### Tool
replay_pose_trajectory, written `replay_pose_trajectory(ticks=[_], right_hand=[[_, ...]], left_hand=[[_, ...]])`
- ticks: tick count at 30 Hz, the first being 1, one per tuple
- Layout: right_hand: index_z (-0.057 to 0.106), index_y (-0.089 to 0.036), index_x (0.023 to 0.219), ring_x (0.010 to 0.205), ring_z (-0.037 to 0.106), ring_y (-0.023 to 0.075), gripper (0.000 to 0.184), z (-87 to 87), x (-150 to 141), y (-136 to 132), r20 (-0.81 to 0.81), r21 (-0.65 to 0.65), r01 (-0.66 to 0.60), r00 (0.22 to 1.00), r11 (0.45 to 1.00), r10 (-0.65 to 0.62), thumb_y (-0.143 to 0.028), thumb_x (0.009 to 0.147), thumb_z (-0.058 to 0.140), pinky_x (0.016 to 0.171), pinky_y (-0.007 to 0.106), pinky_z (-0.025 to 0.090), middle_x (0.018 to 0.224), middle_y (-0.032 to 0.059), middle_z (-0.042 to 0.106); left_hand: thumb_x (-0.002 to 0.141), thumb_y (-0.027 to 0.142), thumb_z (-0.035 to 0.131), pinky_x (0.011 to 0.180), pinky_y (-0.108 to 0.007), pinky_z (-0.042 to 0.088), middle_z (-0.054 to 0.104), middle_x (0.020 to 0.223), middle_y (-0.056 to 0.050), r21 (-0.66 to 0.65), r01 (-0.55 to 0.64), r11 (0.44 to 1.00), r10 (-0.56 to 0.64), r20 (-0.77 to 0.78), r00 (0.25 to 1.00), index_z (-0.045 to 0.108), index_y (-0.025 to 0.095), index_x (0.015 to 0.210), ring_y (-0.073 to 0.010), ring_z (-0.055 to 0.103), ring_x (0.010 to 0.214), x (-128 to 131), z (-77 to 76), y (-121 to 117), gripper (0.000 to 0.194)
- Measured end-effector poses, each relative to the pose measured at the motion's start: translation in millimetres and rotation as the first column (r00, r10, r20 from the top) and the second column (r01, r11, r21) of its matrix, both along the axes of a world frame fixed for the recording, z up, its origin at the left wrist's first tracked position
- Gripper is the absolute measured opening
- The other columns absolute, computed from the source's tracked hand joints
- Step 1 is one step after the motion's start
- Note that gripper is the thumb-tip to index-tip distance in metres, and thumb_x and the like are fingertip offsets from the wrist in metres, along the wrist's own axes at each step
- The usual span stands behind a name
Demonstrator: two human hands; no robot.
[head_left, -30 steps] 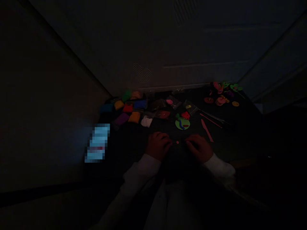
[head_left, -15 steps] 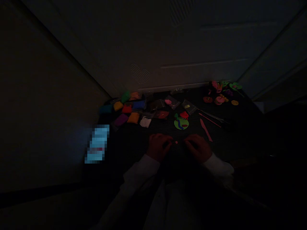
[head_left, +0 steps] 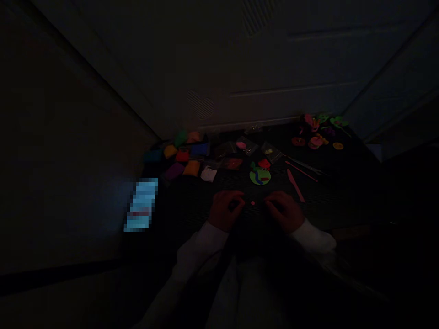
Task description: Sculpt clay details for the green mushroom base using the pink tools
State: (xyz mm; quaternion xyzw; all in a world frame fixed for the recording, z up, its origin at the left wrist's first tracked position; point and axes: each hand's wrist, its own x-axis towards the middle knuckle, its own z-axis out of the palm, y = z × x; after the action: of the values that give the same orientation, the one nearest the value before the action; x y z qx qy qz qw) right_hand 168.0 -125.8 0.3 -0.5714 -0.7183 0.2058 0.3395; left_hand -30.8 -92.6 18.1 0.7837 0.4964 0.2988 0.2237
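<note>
Left hand [head_left: 226, 210], loosely curled, sits just left of the pink dot [head_left: 253, 203], slightly nearer it than the right hand [head_left: 284, 211], curled likewise opposite; too dark to tell if either grips anything. The dot, roundish with no clear long axis, lies on the table [head_left: 325, 205], green disc [head_left: 263, 174] beyond, knife [head_left: 295, 186] farther right

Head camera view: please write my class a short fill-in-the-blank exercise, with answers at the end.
The tiny piece between the left hand and the right hand is ____.
The wavy strip on the round green disc is ____.
The knife-shaped tool lies to the ____ of the disc.
The packet directly left of the front orange packet is ____.
Answers: pink; blue; right; purple.
</note>
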Motion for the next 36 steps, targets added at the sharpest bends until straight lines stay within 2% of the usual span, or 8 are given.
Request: replay_pose_trajectory(ticks=[5,23,30,36], right_hand=[[0.057,-0.019,0.086,0.087,0.050,0.0142,0.016,-1.6,0.4,-0.1,0.000,0.008,0.008,1.000,1.000,-0.008,-0.028,0.079,0.045,0.078,0.030,0.038,0.088,0.0030,0.056],[0.057,-0.019,0.086,0.087,0.049,0.0136,0.015,0.0,0.6,-0.2,-0.001,-0.021,-0.003,1.000,1.000,0.003,-0.027,0.079,0.046,0.077,0.029,0.037,0.088,0.0023,0.055],[0.056,-0.019,0.086,0.087,0.049,0.0139,0.015,0.0,0.3,-0.5,-0.010,-0.014,-0.009,1.000,1.000,0.009,-0.027,0.079,0.046,0.078,0.030,0.038,0.088,0.0028,0.056],[0.056,-0.019,0.086,0.087,0.049,0.0145,0.016,0.0,0.5,-0.1,-0.005,-0.008,-0.005,1.000,1.000,0.004,-0.027,0.079,0.045,0.078,0.031,0.038,0.088,0.0035,0.055]], left_hand=[[0.070,0.023,0.057,0.083,-0.033,0.036,0.062,0.088,0.000,0.000,-0.015,1.000,0.015,0.001,1.000,0.056,0.019,0.076,-0.0143,0.053,0.086,-1.0,-0.7,-0.2,0.007],[0.070,0.022,0.056,0.083,-0.033,0.036,0.063,0.084,0.001,-0.049,-0.014,0.999,0.013,-0.022,1.000,0.056,0.021,0.089,-0.0153,0.052,0.088,-1.3,2.3,-1.9,0.019],[0.072,0.024,0.054,0.082,-0.032,0.038,0.062,0.088,0.000,-0.022,-0.021,1.000,0.021,-0.009,1.000,0.057,0.020,0.080,-0.0142,0.053,0.088,-2.6,0.0,-1.7,0.009],[0.072,0.024,0.054,0.083,-0.032,0.037,0.063,0.086,0.000,-0.003,-0.029,1.000,0.029,-0.020,0.999,0.056,0.019,0.082,-0.0143,0.053,0.086,-2.5,1.3,-0.7,0.011]])
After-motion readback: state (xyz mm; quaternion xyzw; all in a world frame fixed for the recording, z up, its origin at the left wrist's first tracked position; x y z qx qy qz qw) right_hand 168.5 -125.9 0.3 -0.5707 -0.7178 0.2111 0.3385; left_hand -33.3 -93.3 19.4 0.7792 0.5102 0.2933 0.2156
